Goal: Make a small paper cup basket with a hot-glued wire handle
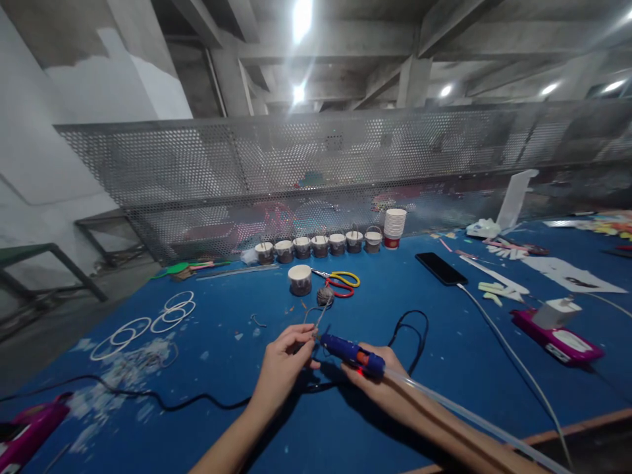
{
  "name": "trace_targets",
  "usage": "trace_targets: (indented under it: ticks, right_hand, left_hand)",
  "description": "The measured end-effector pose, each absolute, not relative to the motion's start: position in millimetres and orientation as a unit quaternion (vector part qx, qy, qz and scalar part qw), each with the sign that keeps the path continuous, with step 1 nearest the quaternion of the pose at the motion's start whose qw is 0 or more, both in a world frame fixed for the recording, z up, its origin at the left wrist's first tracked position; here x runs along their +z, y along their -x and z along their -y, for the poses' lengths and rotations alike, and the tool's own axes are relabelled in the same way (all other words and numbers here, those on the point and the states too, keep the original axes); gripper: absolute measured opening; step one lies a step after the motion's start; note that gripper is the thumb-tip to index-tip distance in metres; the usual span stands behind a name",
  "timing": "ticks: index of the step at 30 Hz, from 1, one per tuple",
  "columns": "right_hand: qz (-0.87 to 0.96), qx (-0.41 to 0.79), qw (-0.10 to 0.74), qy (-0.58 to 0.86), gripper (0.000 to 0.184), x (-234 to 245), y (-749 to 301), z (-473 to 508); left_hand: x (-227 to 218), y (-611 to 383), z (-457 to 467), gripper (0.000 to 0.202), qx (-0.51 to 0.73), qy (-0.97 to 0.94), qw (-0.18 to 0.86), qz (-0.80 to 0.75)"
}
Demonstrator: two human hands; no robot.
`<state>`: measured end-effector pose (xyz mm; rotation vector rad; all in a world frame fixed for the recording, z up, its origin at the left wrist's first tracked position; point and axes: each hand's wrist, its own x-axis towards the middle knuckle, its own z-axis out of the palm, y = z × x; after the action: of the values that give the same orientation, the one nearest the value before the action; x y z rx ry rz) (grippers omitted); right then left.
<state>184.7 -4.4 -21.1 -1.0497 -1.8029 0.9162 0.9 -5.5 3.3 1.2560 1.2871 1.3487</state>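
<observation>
My right hand (378,378) is wrapped round a blue hot glue gun (348,352), with a long clear glue stick (444,395) running out of its back. The gun's nozzle points left, close to the fingertips of my left hand (286,359). Those fingers pinch the end of a grey cord (323,316), which runs up to a small ball of grey cord (324,296). Beside the ball stands a paper cup (300,280) with a dark lower part. Scissors (340,283) with yellow and red handles lie just behind the ball.
Several small cups with handles (320,247) line the back, beside a stack of white cups (394,227). White rings (123,336) lie left. A phone (441,268) on a cable and a magenta power strip (557,339) are right. A black cord (197,398) crosses the table.
</observation>
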Motion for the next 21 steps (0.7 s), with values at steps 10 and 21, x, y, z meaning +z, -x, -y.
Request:
trace_targets:
  ticks: [10, 21]
  right_hand:
    - [0.706, 0.391, 0.416, 0.420, 0.025, -15, -184, 7]
    - [0.600, 0.372, 0.412, 0.576, 0.031, -2, -239, -52]
  left_hand:
    - [1, 1, 3, 0.027, 0.540, -0.503, 0.428, -0.521]
    - [6, 1, 3, 0.026, 0.552, -0.478, 0.433, -0.529]
